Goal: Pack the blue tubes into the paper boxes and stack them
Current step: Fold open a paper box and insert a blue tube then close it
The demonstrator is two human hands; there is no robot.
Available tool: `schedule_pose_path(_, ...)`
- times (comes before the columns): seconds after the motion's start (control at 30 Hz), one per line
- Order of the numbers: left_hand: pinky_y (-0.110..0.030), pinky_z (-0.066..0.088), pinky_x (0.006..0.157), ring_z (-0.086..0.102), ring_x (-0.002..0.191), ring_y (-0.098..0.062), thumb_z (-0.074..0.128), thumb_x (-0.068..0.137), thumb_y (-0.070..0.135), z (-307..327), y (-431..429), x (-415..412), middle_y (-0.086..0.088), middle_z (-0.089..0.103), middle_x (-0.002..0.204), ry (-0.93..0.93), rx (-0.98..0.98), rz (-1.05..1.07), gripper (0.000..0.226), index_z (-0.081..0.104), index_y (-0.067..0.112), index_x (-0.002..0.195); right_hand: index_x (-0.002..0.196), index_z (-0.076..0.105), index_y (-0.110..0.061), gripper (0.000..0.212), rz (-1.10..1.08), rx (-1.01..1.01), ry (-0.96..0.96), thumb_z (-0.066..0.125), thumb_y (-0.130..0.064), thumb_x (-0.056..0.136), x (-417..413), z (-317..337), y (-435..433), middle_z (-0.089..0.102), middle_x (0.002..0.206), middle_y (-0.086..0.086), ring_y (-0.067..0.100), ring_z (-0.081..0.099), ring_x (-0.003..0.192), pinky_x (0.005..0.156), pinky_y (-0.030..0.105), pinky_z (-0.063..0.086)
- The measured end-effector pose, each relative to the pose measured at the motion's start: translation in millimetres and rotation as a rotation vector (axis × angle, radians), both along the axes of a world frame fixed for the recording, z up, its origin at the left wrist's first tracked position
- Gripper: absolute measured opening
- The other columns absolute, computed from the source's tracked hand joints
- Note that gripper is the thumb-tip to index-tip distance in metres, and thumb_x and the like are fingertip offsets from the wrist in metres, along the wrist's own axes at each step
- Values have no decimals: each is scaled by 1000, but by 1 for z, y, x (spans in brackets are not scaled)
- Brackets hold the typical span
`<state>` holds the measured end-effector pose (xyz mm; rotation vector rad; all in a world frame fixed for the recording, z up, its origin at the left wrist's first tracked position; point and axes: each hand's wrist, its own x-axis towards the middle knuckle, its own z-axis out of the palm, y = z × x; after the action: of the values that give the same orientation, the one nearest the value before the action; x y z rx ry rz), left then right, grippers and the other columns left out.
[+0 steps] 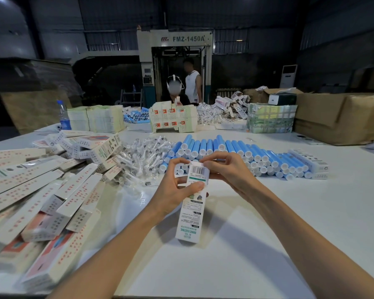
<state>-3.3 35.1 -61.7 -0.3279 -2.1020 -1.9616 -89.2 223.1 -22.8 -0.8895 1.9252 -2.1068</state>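
A long white paper box (pixel 190 214) with green print and a barcode is held above the white table (pixel 289 223), its far end between both hands. My left hand (pixel 177 186) grips the box's upper part, thumb across its front. My right hand (pixel 227 169) pinches the small flap at the box's far end. Whether a tube is inside is hidden. A big pile of blue tubes (pixel 235 156) with white caps lies just beyond my hands. A heap of packed paper boxes (pixel 52 190) covers the table's left side.
Small clear-wrapped parts (pixel 143 156) are piled left of the tubes. Two boxes (pixel 311 162) lie at the tubes' right end. Flat box stacks (pixel 95 119), a water bottle (pixel 63 115), cartons (pixel 337 117) and two people (pixel 181 89) are at the far side.
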Motion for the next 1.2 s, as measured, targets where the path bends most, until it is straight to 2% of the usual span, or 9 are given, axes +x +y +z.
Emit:
schedule_pose_path(0.13, -66, 62, 88, 76, 105, -43, 84, 92, 13, 0, -1, 2, -16, 77, 120, 13, -19, -9, 65, 44, 38, 136, 96, 81, -1, 8, 13, 30, -11, 73, -1, 94, -1, 1, 2, 79, 106, 14, 31, 77, 100, 82, 38, 64)
schedule_pose_path(0.3, -64, 61, 91, 76, 107, -42, 85, 87, 24, -1, 1, 1, -12, 78, 121, 17, -50, -19, 65, 51, 43, 140, 103, 79, 2, 12, 90, 66, -31, 73, -1, 93, -6, 2, 10, 76, 110, 20, 34, 74, 106, 91, 44, 62)
schedule_pose_path(0.43, -57, 64, 89, 78, 104, -37, 85, 87, 24, -2, -2, -1, -9, 79, 120, 66, -54, 9, 57, 58, 39, 135, 112, 78, 0, 19, 151, -9, -79, 69, -8, 98, -2, -3, 8, 75, 117, 20, 35, 72, 114, 93, 38, 60)
schedule_pose_path(0.57, -42, 66, 80, 78, 103, -35, 84, 91, 10, -3, -5, -5, -9, 78, 118, 110, 17, 62, 51, 62, 34, 129, 124, 75, -8, 28, 158, -27, -5, 73, -11, 97, 5, -12, -2, 75, 122, 13, 31, 70, 117, 98, 36, 59)
schedule_pose_path(0.67, -45, 66, 81, 78, 103, -37, 83, 91, 9, -4, -6, -6, -9, 78, 119, 120, 16, 70, 50, 62, 35, 129, 120, 77, -12, 27, 39, -8, 93, 76, -7, 93, 7, -16, -8, 78, 116, 8, 29, 73, 111, 96, 36, 59)
schedule_pose_path(0.77, -48, 66, 85, 78, 102, -37, 83, 92, 10, -4, -7, -7, -10, 78, 119, 128, 0, 69, 50, 61, 34, 129, 115, 79, -14, 23, 21, -19, 114, 75, -6, 93, 8, -17, -9, 79, 112, 7, 23, 75, 106, 88, 28, 58)
schedule_pose_path(0.93, -51, 66, 86, 79, 100, -38, 84, 92, 12, -3, -7, -5, -12, 79, 116, 128, -17, 83, 48, 59, 29, 130, 115, 79, -10, 22, -16, -3, 135, 73, -4, 95, 9, -18, -12, 80, 110, 7, 27, 75, 106, 95, 36, 60)
schedule_pose_path(1.07, -50, 66, 87, 79, 99, -36, 84, 92, 15, -4, -7, -5, -11, 80, 114, 134, -27, 103, 46, 59, 28, 127, 110, 80, -11, 18, -41, 2, 130, 72, -4, 96, 11, -18, -15, 80, 107, 6, 25, 76, 102, 91, 37, 61)
schedule_pose_path(1.2, -39, 66, 82, 78, 102, -32, 84, 93, 16, -6, -5, -7, -9, 80, 114, 140, -9, 92, 46, 59, 33, 127, 114, 79, -12, 20, -69, -1, 142, 70, -6, 97, 11, -24, -17, 79, 111, 5, 26, 74, 108, 101, 46, 57)
